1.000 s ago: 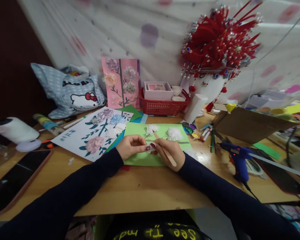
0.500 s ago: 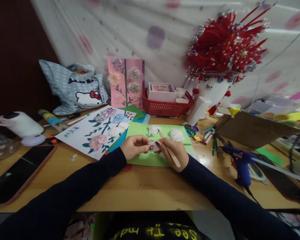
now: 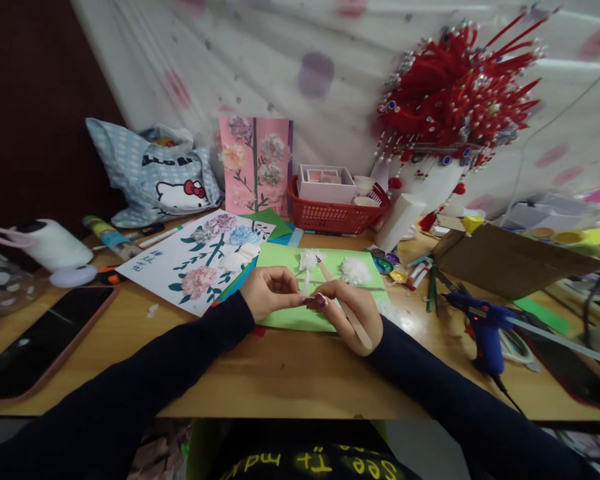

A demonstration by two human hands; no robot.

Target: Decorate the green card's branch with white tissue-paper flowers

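My left hand point(image 3: 275, 292) is closed in a pinch above the green paper point(image 3: 280, 313), its fingertips meeting those of my right hand point(image 3: 355, 310). Whatever lies between the fingertips is too small or hidden to make out. Across the palm of my right hand rests a wooden stick point(image 3: 357, 327) with a dark pointed tip and a rounded lower end. On the green paper behind the hands are a white fluffy tuft point(image 3: 309, 258) with a pale strip below it and a second white tuft point(image 3: 355, 271). A dark line runs along the paper, partly covered by my right hand.
To the left lie a white flower picture point(image 3: 155, 277) and a phone point(image 3: 45, 343). A red basket point(image 3: 325, 217) and a pink flower picture point(image 3: 257, 167) stand behind. At right are a blue glue gun point(image 3: 483, 327), pens point(image 3: 420, 272), cardboard point(image 3: 500, 260) and a red beaded headdress point(image 3: 460, 100).
The white piece seen between my fingertips earlier no longer shows there. My fingertips have drawn together slightly lower, and my right hand has turned a little. The wooden stick stays in it.
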